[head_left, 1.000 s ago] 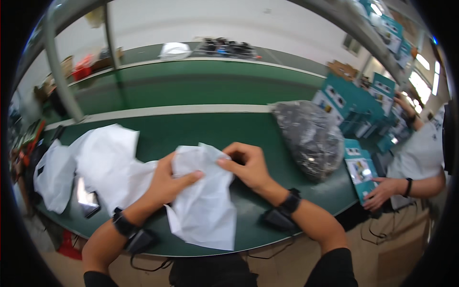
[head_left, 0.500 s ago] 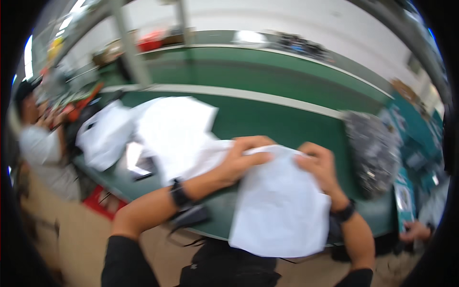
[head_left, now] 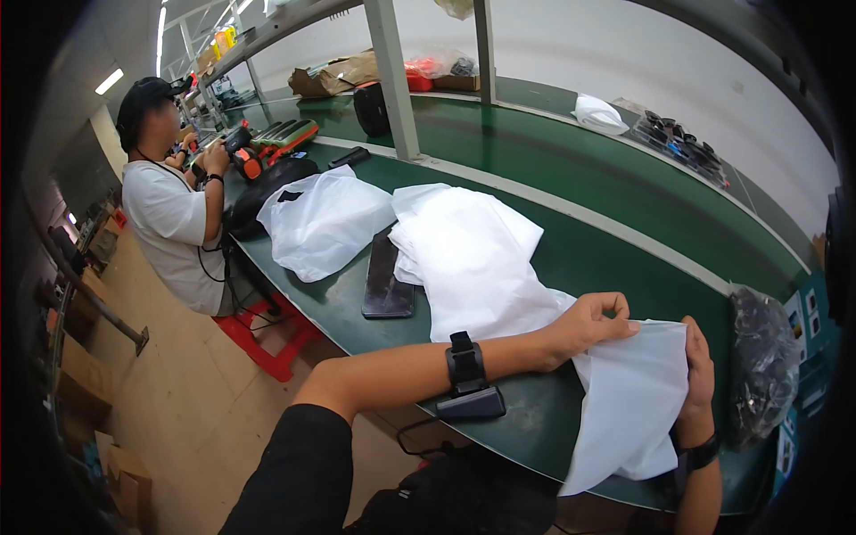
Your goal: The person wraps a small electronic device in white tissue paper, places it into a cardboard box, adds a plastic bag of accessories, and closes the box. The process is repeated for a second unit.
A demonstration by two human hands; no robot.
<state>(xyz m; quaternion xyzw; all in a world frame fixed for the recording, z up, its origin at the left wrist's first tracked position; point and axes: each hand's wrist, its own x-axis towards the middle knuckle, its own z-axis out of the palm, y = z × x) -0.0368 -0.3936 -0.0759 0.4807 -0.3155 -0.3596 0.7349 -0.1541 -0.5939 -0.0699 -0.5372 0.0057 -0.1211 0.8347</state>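
A thin white bag (head_left: 629, 406), soft and creased, hangs between my two hands over the front edge of the table. My left hand (head_left: 593, 330) pinches its upper edge near the left corner, thumb against fingers. Along the right side, my right hand (head_left: 700, 374) grips the bag with its fingers pointing up; its thumb is hidden by the white material. Left of my hands lies a loose pile of similar white bags (head_left: 473, 254), reaching close to my left wrist.
A dark phone (head_left: 390, 281) and a crumpled white bag (head_left: 325, 223) lie left of the pile. A clear bag of dark parts (head_left: 764, 366) sits at the right. A co-worker (head_left: 169, 196) handles an orange-and-black tool farther left. A metal post (head_left: 392, 80) rises behind the table.
The view has swung left, so the table and co-worker show farther right. Both hands still hold the white bag, which now appears turned and narrower. The right hand has shifted down its side edge.
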